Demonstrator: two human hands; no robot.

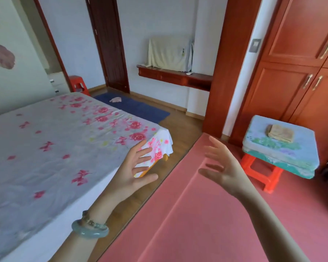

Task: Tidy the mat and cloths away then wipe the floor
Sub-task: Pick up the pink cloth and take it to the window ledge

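Both hands, left hand point(130, 174) and right hand point(222, 165), hover spread wide and empty above the pink mat point(206, 214) lying flat beneath them, so tidying seems unstarted; next, reach down for its edge.

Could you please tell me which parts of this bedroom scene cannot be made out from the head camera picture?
- Pink mat: its near end is cut off by the bottom edge.
- Object under the cream cloth on the shelf: fully covered.
- Small pale item on the blue rug: too small to identify.
- Floor beyond the bed: hidden by the bed.
- Folded cloth on the stool: pattern blurred.
- Left hand and right hand: open, empty.
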